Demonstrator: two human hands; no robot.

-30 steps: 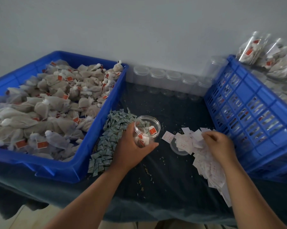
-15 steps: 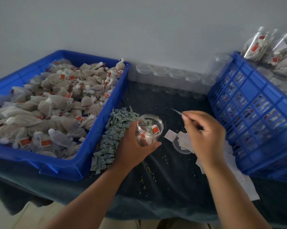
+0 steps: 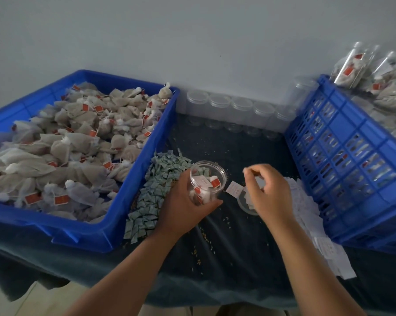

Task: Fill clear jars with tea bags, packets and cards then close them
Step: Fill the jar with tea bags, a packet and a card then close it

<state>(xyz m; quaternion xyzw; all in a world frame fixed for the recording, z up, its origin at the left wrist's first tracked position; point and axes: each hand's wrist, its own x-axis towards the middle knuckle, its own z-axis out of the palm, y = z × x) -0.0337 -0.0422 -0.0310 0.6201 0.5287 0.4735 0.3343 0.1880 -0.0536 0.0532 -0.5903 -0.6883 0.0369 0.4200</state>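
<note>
My left hand (image 3: 183, 207) grips a clear open jar (image 3: 207, 179), tilted toward the right on the dark cloth. Inside it lie tea bags with red tags and a white card. My right hand (image 3: 269, 192) hovers just right of the jar's mouth with fingers loosely bent, and I see nothing between them. Below that hand lie a clear lid (image 3: 246, 206) and a spread of white cards (image 3: 306, 204). One card (image 3: 234, 190) lies beside the jar. Green packets (image 3: 156, 192) are heaped left of the jar.
A blue bin (image 3: 115, 224) of tea bags (image 3: 62, 147) fills the left. A row of empty clear jars (image 3: 230, 109) stands against the wall. A blue slotted crate (image 3: 352, 169) on the right carries filled jars (image 3: 361, 65). Loose grains dot the cloth.
My right hand lifted a card from the pile and carried it to the jar. A card now lies inside the jar, and the hand has drawn back a little.
</note>
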